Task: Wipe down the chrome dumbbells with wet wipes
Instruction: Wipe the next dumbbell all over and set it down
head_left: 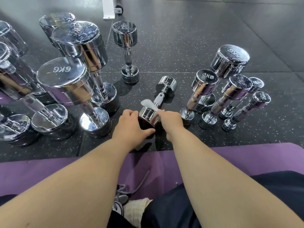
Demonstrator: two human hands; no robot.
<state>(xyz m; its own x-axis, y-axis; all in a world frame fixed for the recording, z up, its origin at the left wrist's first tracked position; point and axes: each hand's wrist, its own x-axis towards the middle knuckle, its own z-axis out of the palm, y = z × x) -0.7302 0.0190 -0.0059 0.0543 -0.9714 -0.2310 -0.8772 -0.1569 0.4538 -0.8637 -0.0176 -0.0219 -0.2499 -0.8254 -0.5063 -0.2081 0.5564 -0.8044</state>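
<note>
A small chrome dumbbell [162,94] lies on its side on the dark rubber floor, in front of me at the centre. My left hand [131,127] grips its near head from the left. My right hand [171,120] pinches a white wet wipe [148,103] that drapes over the near head and the start of the handle. Several larger chrome dumbbells stand upright at the left, among them one marked 6KG [64,79]. Several smaller ones stand at the right, one marked 2KG [204,84].
A slim dumbbell [127,50] stands alone behind the lying one. A purple mat [246,158] lies under my legs at the near edge. A white machine post [108,8] rises at the top. Bare floor stretches to the far right.
</note>
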